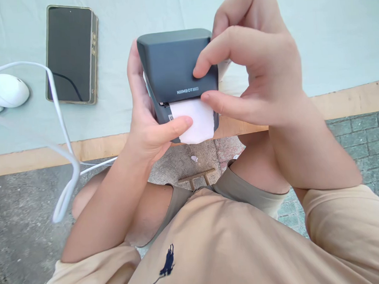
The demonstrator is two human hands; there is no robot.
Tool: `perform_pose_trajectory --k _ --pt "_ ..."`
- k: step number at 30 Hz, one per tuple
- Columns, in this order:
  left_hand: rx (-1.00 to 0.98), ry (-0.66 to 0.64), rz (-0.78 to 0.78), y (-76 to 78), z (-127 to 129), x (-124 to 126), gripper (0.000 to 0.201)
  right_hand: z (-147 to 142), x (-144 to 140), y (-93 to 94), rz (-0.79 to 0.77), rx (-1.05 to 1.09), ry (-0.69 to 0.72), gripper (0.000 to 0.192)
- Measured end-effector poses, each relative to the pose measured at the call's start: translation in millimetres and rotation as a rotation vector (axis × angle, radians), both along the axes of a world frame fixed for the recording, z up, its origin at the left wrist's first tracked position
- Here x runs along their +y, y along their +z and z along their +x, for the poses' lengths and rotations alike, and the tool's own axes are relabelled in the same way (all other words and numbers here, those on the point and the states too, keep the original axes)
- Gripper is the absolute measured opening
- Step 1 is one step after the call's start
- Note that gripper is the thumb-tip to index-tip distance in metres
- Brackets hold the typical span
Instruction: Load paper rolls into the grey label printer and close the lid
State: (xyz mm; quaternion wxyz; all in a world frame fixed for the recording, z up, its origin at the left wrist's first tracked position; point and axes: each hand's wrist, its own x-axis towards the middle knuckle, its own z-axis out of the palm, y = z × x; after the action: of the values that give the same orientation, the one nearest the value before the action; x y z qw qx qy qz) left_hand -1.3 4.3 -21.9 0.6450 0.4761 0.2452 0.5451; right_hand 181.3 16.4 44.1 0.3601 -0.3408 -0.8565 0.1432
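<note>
— At the worktop edge, what is held?
— A grey printer, above the edge. The left hand grips its side, thumb on the white label sticking out of its slot.
— And the right hand?
— Fingers pinch the printer's top and front. A phone lies well apart.

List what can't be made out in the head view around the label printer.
- Printer right side: covered by the right hand.
- Label strip: any print unreadable; left hand thumb overlaps it.
- White round device: cut off by the left edge.
- Cable: blurred, its ends unseen.
</note>
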Motion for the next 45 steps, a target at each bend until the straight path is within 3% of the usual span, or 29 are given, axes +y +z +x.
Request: perform_pose_trajectory --k 6,13,18,26,35,40,45 --pt "-0.004 -0.074 0.072 -4.4 -4.4 3.8 0.086 -2.0 0.0 1.9 -0.019 0.012 -0.033 0.036" --pt "-0.035 -0.069 -0.075 2.1 -5.3 0.5 0.059 -3.9 -11.5 14.8 -0.174 -0.094 0.101 0.037" --pt "0.019 -0.031 -0.107 0.7 -4.6 -3.6 0.055 -1.9 -9.8 15.4 -0.165 -0.124 0.129 0.038" --pt "0.021 -0.081 -0.122 6.4 -6.4 -5.2 0.049 -1.3 -5.7 15.3 -0.160 -0.171 0.133 0.045" --pt "-0.034 -0.104 -0.042 -0.1 -3.2 0.7 0.044 -1.4 -8.0 11.9 -0.119 -0.178 0.088 0.041" --pt "-0.012 -0.038 -0.186 3.4 -0.3 -0.3 0.046 1.2 -6.3 10.9 0.043 -0.128 -0.016 0.037" --pt "-0.011 0.005 -0.210 3.8 -0.1 -2.8 0.044 2.3 -6.1 14.6 0.079 -0.156 -0.075 0.039"
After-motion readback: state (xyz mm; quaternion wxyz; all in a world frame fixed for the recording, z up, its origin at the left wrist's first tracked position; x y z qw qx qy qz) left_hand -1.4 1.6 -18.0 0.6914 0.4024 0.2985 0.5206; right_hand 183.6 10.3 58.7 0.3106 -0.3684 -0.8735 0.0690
